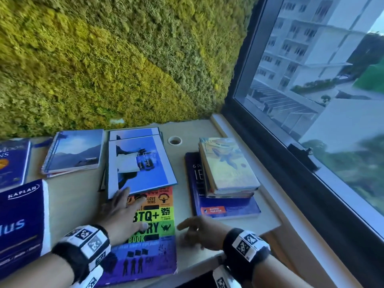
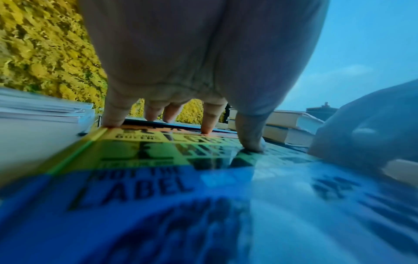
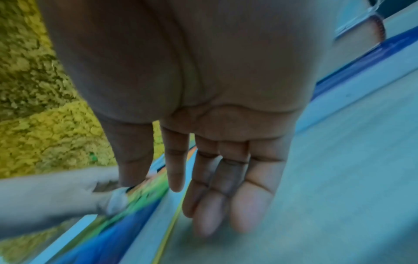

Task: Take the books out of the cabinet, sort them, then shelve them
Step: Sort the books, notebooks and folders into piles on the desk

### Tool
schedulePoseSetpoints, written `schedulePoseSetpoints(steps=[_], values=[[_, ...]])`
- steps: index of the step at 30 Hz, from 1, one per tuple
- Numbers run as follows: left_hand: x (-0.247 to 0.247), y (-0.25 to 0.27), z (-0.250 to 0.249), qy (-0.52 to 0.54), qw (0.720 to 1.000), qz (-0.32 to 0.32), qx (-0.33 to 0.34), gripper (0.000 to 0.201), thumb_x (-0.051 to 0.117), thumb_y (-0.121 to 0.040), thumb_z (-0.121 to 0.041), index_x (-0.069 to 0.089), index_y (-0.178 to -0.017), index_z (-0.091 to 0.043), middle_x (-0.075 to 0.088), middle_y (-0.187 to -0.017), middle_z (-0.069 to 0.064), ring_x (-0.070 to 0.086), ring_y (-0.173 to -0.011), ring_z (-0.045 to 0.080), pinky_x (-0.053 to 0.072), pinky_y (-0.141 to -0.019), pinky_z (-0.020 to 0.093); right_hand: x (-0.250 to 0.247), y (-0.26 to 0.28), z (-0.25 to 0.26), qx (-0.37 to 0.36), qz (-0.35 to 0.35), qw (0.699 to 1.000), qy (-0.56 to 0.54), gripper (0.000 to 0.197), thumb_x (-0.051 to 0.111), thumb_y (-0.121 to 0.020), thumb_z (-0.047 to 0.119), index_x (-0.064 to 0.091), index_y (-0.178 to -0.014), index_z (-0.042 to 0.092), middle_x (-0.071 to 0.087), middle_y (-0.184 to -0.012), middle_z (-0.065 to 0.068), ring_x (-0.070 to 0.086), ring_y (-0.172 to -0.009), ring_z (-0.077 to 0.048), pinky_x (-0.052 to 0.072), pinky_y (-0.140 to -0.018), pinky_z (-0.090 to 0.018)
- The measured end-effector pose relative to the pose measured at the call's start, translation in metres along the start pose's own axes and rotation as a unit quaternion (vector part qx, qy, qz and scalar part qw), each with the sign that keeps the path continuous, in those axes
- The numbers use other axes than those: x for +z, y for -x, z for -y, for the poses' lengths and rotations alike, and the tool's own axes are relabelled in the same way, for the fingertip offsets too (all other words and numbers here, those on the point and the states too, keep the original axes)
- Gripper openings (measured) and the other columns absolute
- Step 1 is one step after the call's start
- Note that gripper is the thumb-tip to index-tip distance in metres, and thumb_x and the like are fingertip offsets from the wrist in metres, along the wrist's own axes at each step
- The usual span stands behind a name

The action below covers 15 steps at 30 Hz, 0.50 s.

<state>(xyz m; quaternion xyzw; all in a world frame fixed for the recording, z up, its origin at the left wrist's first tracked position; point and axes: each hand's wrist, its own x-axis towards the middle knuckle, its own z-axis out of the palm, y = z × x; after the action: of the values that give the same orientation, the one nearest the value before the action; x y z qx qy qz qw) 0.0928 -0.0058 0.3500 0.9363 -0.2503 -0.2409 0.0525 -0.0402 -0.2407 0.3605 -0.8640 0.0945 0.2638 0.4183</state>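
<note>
A rainbow-striped history book [image 1: 153, 231] lies flat on the pale desk [image 1: 268, 217], its far end tucked under a blue-and-white book [image 1: 141, 161]. My left hand [image 1: 122, 215] lies spread on the rainbow cover [image 2: 140, 178], fingertips [image 2: 205, 129] and thumb pressing down. Just right of the book, my right hand [image 1: 199, 231] hovers low over the desk with straight, relaxed fingers [image 3: 217, 201], holding nothing. A stack of smaller books [image 1: 228, 167] rests on a dark blue test-prep book [image 1: 224, 208] to the right.
A spiral notebook [image 1: 74, 151] and a blue book [image 1: 12, 161] lie at the back left. A thick Kaplan book [image 1: 20, 223] sits at the near left. A moss wall [image 1: 104, 59] stands behind, a window [image 1: 311, 80] on the right. A cable hole [image 1: 175, 140] pierces the desk.
</note>
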Motion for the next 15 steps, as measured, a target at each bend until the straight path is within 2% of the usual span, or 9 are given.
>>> schedulePoseSetpoints(steps=[2,4,7,9,10,12,13,14,15], values=[[-0.008,0.001,-0.01,-0.012,1.0,0.003,-0.008,0.085,0.058,-0.088,-0.063,0.013,-0.157,-0.044,-0.028,-0.165,0.004,-0.024,-0.153,0.031,0.002,-0.123,0.063,-0.028,0.009,-0.002,-0.034,-0.065,0.996,-0.04,0.032,0.057,-0.101,0.032,0.062,-0.13,0.02,0.074,-0.104,-0.008,0.07,-0.083,-0.019,0.061,-0.074,-0.038],[-0.017,-0.003,-0.029,-0.002,1.0,-0.008,0.005,0.083,0.061,-0.087,-0.06,0.02,-0.156,-0.042,-0.018,-0.168,0.002,-0.013,-0.156,0.03,0.007,-0.124,0.058,-0.064,0.018,-0.007,-0.062,-0.189,0.97,-0.137,0.019,0.058,-0.101,0.027,0.069,-0.115,0.021,0.074,-0.09,-0.004,0.067,-0.07,-0.014,0.054,-0.06,-0.031],[-0.028,-0.016,-0.073,0.103,0.992,-0.033,0.064,0.071,0.06,-0.091,-0.056,0.036,-0.153,-0.033,0.025,-0.163,0.005,0.03,-0.148,0.026,0.03,-0.12,0.041,-0.123,0.029,-0.027,-0.052,-0.412,0.881,-0.229,0.011,0.061,-0.099,0.019,0.071,-0.097,0.017,0.068,-0.078,-0.004,0.059,-0.064,-0.017,0.044,-0.053,-0.03],[-0.03,-0.033,-0.104,0.195,0.977,-0.014,0.084,0.068,0.06,-0.093,-0.055,0.042,-0.151,-0.026,0.042,-0.155,0.006,0.045,-0.14,0.025,0.038,-0.114,0.036,-0.151,0.027,-0.053,-0.01,-0.491,0.841,-0.226,0.011,0.065,-0.095,0.023,0.072,-0.101,0.016,0.072,-0.089,-0.007,0.066,-0.077,-0.025,0.049,-0.061,-0.033],[-0.03,-0.042,-0.118,0.244,0.967,0.002,0.078,0.069,0.059,-0.093,-0.055,0.043,-0.151,-0.022,0.045,-0.154,0.008,0.047,-0.139,0.024,0.038,-0.113,0.034,-0.16,0.022,-0.068,0.024,-0.501,0.839,-0.21,0.023,0.067,-0.093,0.028,0.071,-0.11,0.014,0.073,-0.101,-0.01,0.069,-0.089,-0.028,0.052,-0.071,-0.035],[-0.026,-0.063,-0.141,0.307,0.95,0.018,0.052,0.075,0.056,-0.094,-0.058,0.041,-0.152,-0.014,0.045,-0.155,0.01,0.046,-0.141,0.025,0.036,-0.112,0.032,-0.167,0.015,-0.087,0.094,-0.471,0.859,-0.177,0.053,0.067,-0.092,0.041,0.063,-0.131,0.006,0.067,-0.128,-0.015,0.065,-0.112,-0.031,0.05,-0.092,-0.038],[-0.025,-0.072,-0.149,0.319,0.947,0.015,0.039,0.078,0.053,-0.094,-0.061,0.041,-0.152,-0.01,0.045,-0.155,0.012,0.045,-0.141,0.026,0.036,-0.113,0.034,-0.166,0.012,-0.09,0.121,-0.441,0.874,-0.162,0.066,0.064,-0.09,0.052,0.058,-0.136,0.005,0.063,-0.133,-0.014,0.062,-0.118,-0.031,0.047,-0.096,-0.038],[-0.024,-0.079,-0.156,0.328,0.944,0.006,0.026,0.079,0.05,-0.094,-0.064,0.045,-0.148,-0.007,0.048,-0.152,0.015,0.047,-0.139,0.029,0.038,-0.112,0.036,-0.164,0.008,-0.094,0.134,-0.405,0.892,-0.149,0.078,0.059,-0.084,0.064,0.058,-0.137,0.008,0.062,-0.131,-0.014,0.061,-0.117,-0.03,0.046,-0.096,-0.038],[-0.024,-0.085,-0.163,0.342,0.94,-0.007,0.015,0.076,0.048,-0.094,-0.065,0.053,-0.139,-0.004,0.057,-0.141,0.019,0.053,-0.132,0.033,0.042,-0.105,0.038,-0.161,0.004,-0.095,0.137,-0.369,0.909,-0.139,0.083,0.054,-0.077,0.073,0.06,-0.131,0.011,0.063,-0.121,-0.012,0.062,-0.109,-0.03,0.049,-0.092,-0.038]])
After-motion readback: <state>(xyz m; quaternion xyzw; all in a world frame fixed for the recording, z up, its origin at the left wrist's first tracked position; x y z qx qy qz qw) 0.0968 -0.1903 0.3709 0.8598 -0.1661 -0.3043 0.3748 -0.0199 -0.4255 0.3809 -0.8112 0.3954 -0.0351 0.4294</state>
